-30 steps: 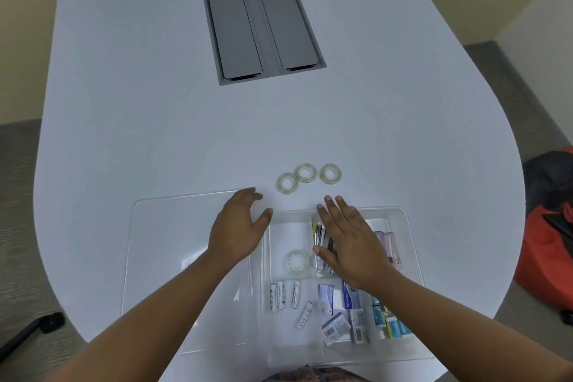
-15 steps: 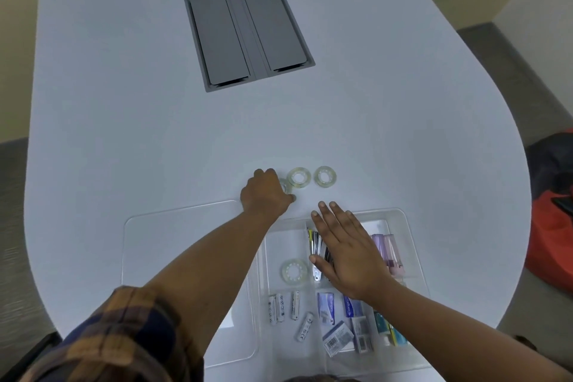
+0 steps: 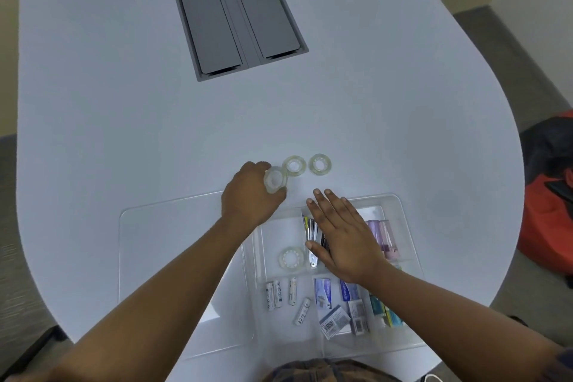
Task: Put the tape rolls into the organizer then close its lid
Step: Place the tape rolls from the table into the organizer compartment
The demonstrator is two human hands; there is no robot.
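We see the left hand (image 3: 248, 198) closed around a tape roll (image 3: 275, 180), gripping it just beyond the far rim of the organizer (image 3: 400, 211), which lies open on the white table (image 3: 124, 118). Whether that roll is lifted off the table or touching it we cannot tell. Two more rolls lie flat past the organizer: one (image 3: 294, 165) just beside the held roll, the other (image 3: 320, 164) next to it on the right. A fourth roll (image 3: 290, 258) sits inside the organizer, in its far left compartment. The right hand (image 3: 344, 236) is spread flat, grasping nothing, palm down over the organizer's far middle. The clear lid (image 3: 173, 257) lies flat to the left of the organizer. Batteries (image 3: 280, 295) fill its near left compartment
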